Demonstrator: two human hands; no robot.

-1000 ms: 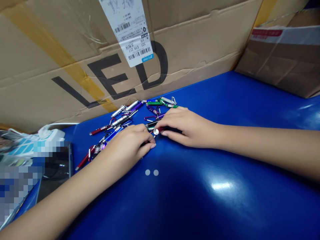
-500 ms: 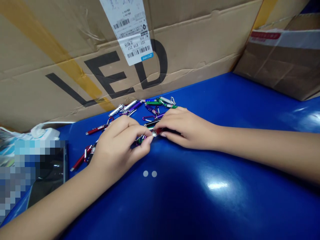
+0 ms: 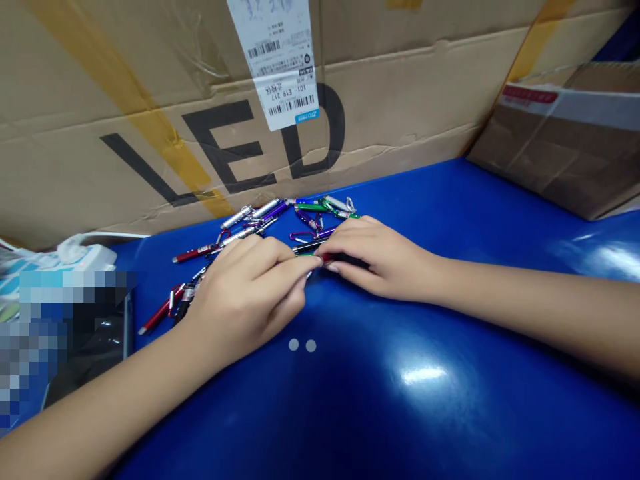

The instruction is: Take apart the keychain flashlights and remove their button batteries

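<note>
Several small keychain flashlights (image 3: 260, 220) in red, silver, purple, green and black lie scattered on a glossy blue table (image 3: 425, 413). My left hand (image 3: 245, 293) is curled, its thumb and fingers pinched at the silver tip of one flashlight. My right hand (image 3: 380, 257) lies over the other end of that dark flashlight (image 3: 307, 248), fingers closed on it. The two hands meet fingertip to fingertip. Two small round silver discs (image 3: 302, 345) rest on the table just in front of my hands.
A big cardboard box (image 3: 150, 133) printed "LED" with a shipping label stands right behind the pile. Another cardboard box (image 3: 565, 147) sits at the back right. A white cable and packets (image 3: 75, 257) and a dark phone-like slab (image 3: 100, 340) lie at the left.
My left hand lifted off the table, pinched the flashlight's tip, then closed in over it against my right fingertips. The silver tip is now covered. My right hand stayed put.
</note>
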